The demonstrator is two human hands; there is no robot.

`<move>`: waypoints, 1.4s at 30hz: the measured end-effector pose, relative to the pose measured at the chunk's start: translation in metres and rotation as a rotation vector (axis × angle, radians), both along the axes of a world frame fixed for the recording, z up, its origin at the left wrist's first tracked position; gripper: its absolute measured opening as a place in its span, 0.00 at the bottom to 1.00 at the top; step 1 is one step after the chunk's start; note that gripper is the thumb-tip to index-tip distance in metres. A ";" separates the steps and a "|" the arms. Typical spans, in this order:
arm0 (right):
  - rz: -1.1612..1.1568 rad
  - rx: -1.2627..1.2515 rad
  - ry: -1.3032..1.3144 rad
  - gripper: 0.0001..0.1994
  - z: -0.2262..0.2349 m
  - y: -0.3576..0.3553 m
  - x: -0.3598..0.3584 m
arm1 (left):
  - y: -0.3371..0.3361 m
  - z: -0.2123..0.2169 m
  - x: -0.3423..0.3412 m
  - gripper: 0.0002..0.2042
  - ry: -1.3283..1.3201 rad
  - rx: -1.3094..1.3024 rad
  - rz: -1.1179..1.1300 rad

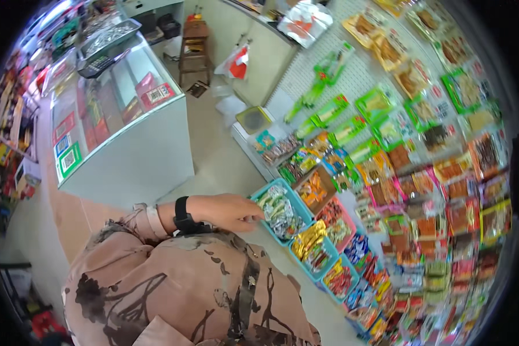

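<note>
My left hand (233, 212) reaches across the front of my body, a black watch (184, 217) on its wrist. Its fingers are loosely curled, and whatever they may hold is hidden. Their tips show against the left rim of a light blue basket (255, 198); I cannot tell whether they touch it. Inside that basket lie silver and green wrapped snack packets (282, 210). Just below it, another blue basket (335, 260) holds gold packets (310, 240). My right hand is out of view.
Bagged snacks (421, 173) hang on a white pegboard (285, 86) along the right. A glass-topped counter (127, 150) stands at the left with a calculator (96, 66) on it. A wooden stool (195, 46) is at the back. More baskets, including a pink one (347, 216), line the rack.
</note>
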State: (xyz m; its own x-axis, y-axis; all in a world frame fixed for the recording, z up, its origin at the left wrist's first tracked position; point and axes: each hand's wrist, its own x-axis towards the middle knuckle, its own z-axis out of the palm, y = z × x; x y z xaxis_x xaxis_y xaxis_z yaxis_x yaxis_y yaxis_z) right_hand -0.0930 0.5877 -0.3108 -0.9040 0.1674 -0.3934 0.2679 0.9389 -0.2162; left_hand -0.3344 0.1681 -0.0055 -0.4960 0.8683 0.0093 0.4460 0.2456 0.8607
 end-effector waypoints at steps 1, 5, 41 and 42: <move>0.107 -0.068 0.077 0.12 0.007 0.016 -0.043 | 0.004 0.001 -0.008 0.17 -0.008 -0.004 0.054; -0.074 -0.400 0.155 0.12 -0.019 0.059 -0.183 | 0.030 0.012 -0.041 0.18 -0.012 -0.008 0.156; -0.061 -1.541 -0.388 0.10 0.234 -0.313 -0.843 | -0.128 0.078 -0.478 0.15 -0.113 0.671 0.858; -0.034 -1.538 -0.390 0.10 0.237 -0.321 -0.858 | -0.135 0.076 -0.482 0.15 -0.101 0.664 0.902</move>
State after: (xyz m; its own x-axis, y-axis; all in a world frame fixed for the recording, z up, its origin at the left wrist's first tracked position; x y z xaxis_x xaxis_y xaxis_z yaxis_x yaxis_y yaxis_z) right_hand -0.9513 0.2671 -0.0742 -0.7159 -0.5748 -0.3965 0.5472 -0.1091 -0.8299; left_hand -0.8163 0.0330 0.0710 -0.9651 0.0293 0.2603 0.2575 -0.0770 0.9632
